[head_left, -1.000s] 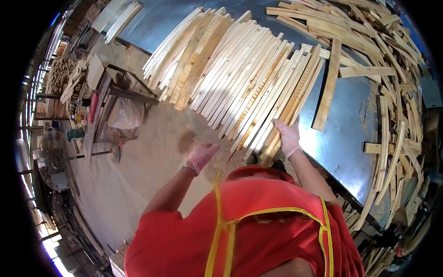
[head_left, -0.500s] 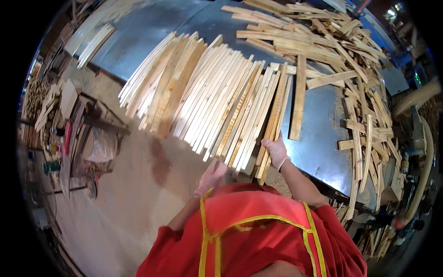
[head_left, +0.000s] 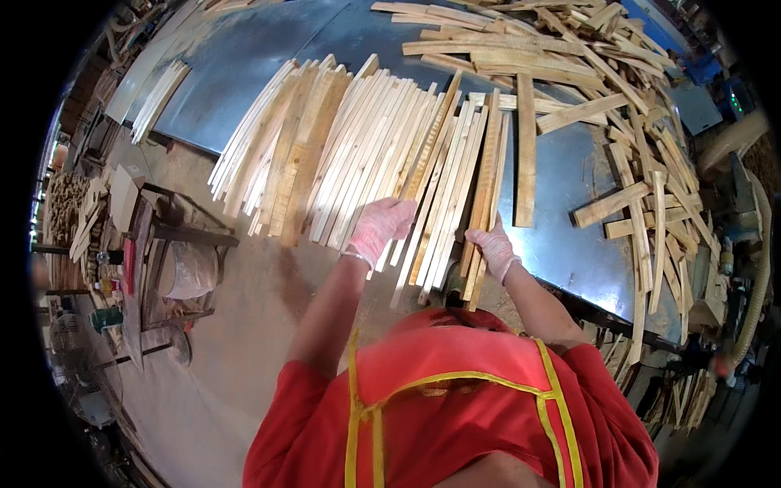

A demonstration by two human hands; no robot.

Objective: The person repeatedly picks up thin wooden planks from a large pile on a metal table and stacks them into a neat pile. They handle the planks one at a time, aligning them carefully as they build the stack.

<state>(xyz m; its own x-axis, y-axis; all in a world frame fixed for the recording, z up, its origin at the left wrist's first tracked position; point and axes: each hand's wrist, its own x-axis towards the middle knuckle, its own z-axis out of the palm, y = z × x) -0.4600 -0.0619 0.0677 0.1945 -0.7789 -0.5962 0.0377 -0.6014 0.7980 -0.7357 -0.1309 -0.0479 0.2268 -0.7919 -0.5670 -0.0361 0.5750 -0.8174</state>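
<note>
A row of narrow wooden strips [head_left: 358, 154] lies side by side, their near ends sticking out past the table's edge. My left hand [head_left: 384, 232], in a pale glove, is closed at the row's near side around a wooden strip [head_left: 437, 130] with a striped face, which stands out slightly from its neighbours; the fingertips are partly hidden. At the row's right end, my gloved right hand [head_left: 494, 246] wraps its thumb and fingers around the near part of a few wooden strips [head_left: 486, 191]. Wider boards [head_left: 305, 154] lie among the strips to the left.
The metal-topped table [head_left: 561, 183] carries a loose heap of wooden pieces [head_left: 545, 61] at the far right. One single board [head_left: 525, 154] lies right of the row. A small stack of strips [head_left: 160, 102] sits far left. A metal stand [head_left: 175, 236] is on the floor at left.
My left hand has risen from near my body, forward onto the strips, and closed on one. The striped strip now sits farther forward. My right hand stays at the row's right end.
</note>
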